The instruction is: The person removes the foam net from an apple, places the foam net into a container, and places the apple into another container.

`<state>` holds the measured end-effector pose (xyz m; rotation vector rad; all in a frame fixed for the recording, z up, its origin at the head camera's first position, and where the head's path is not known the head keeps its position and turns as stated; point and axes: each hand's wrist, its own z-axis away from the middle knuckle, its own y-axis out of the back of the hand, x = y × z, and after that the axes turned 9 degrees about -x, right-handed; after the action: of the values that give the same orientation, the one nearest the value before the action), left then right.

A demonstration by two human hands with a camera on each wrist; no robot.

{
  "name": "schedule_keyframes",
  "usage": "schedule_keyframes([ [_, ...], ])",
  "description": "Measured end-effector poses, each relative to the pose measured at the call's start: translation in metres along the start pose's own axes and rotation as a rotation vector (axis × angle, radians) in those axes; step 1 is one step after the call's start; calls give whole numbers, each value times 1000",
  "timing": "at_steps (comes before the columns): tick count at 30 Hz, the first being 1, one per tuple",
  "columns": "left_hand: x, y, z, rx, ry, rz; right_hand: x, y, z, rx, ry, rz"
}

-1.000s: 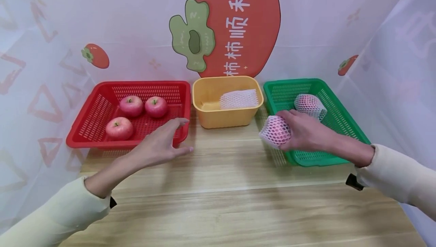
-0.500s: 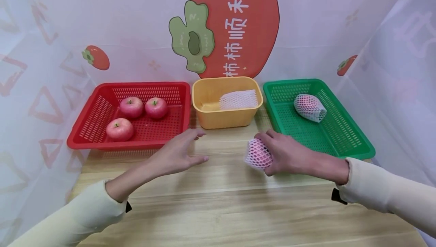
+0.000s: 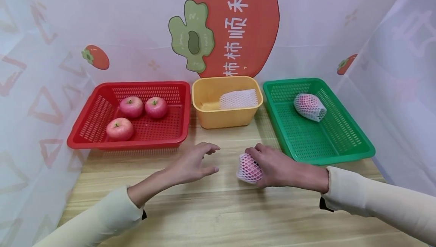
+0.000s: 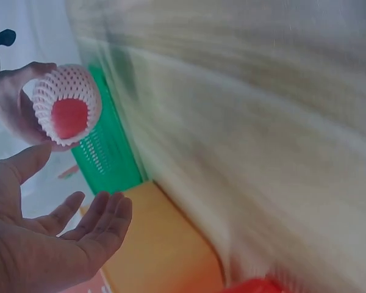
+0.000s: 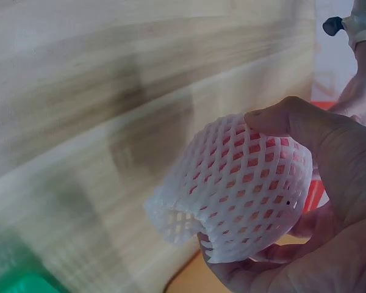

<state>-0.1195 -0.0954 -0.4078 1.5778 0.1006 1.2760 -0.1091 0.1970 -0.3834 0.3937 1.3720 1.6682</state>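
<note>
My right hand grips an apple wrapped in a white foam net sleeve, over the middle of the table. Thumb and fingers curl round its sides in the right wrist view. Seen from the left wrist, one end of the net is open and the apple's red skin shows through it. Facing it from the left is my left hand, fingers spread and holding nothing, a short gap from the apple. A second apple in a foam net lies in the green basket.
At the back left, a red basket holds three bare apples. Between the baskets stands a yellow bin with white foam nets inside. Behind them hangs a printed white curtain. Everything rests on a wooden table.
The right hand has carried the netted apple from the green basket's edge left and toward the front. The left hand has moved right and forward from the red basket, toward it.
</note>
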Motion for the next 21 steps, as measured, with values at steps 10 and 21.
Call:
schedule_keyframes([
  [10, -2, -32, -13, 4, -85, 281, -2, -12, -5, -16, 1, 6],
  [21, -1, -64, -28, 17, -129, 410, -3, -21, -8, 10, 40, 6],
])
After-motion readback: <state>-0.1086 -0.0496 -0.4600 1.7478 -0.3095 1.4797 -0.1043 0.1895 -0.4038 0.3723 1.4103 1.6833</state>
